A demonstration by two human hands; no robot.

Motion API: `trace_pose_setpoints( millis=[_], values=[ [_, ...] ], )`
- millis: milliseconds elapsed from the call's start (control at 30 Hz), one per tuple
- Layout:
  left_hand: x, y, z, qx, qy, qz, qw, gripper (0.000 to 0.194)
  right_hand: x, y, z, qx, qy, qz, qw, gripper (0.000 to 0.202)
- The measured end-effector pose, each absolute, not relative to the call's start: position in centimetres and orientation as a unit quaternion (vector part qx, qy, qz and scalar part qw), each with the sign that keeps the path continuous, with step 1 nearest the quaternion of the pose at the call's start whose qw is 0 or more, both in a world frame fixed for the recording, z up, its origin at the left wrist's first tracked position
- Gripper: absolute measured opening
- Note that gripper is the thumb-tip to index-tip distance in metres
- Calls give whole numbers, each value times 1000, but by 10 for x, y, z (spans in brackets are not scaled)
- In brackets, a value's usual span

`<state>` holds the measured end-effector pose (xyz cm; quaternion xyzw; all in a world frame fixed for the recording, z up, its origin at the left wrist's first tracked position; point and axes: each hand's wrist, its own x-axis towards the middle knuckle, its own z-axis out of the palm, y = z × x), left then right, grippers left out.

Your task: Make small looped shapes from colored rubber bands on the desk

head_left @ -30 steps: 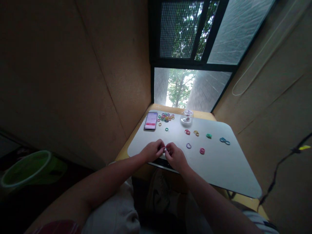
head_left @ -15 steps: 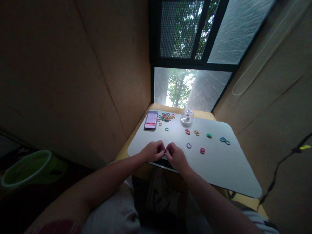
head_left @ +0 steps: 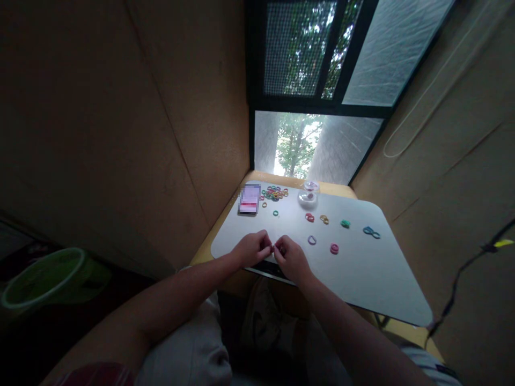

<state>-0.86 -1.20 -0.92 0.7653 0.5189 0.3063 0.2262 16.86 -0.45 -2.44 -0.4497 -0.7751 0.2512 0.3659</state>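
Phone [head_left: 249, 200] left on table [head_left: 374, 273], ring pile [head_left: 275, 195] just right, container [head_left: 308, 199] farther right, hands [head_left: 253, 250] at near edge

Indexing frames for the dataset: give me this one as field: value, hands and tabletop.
surface: white round-cornered tabletop
left hand: at tabletop's near edge, close to right hand
right hand: opposite left hand; any held item too small to identify
far-left corner: rectangular phone, lit screen pixelated
right of phone: heap of small multicoloured rings
far edge: clear rounded plastic container
row, left to right: red rings, yellow rings, green cluster, blue rings
nearer than row: purple looped band, pink round coil
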Motion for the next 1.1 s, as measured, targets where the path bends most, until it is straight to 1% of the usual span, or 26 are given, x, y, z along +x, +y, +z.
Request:
trace_pose_setpoints(
  millis=[333, 700, 933, 1100],
  values=[
    [-9, -13, -10, 759, 527, 308, 226, 10, 170, -7, -21, -423, -787, 258, 367, 8],
    [-8, -13, -7, 774, 516, 291, 225, 8, 170, -5, -24, -420, -780, 273, 375, 6],
    [-9, -10, -5, 798, 478, 280, 238, 17, 170, -6, -25, -421, -776, 273, 382, 6],
    [-10, -9, -6, 795, 479, 284, 240, 19, 170, -6, -24, -430, -773, 271, 379, 7]
  ],
)
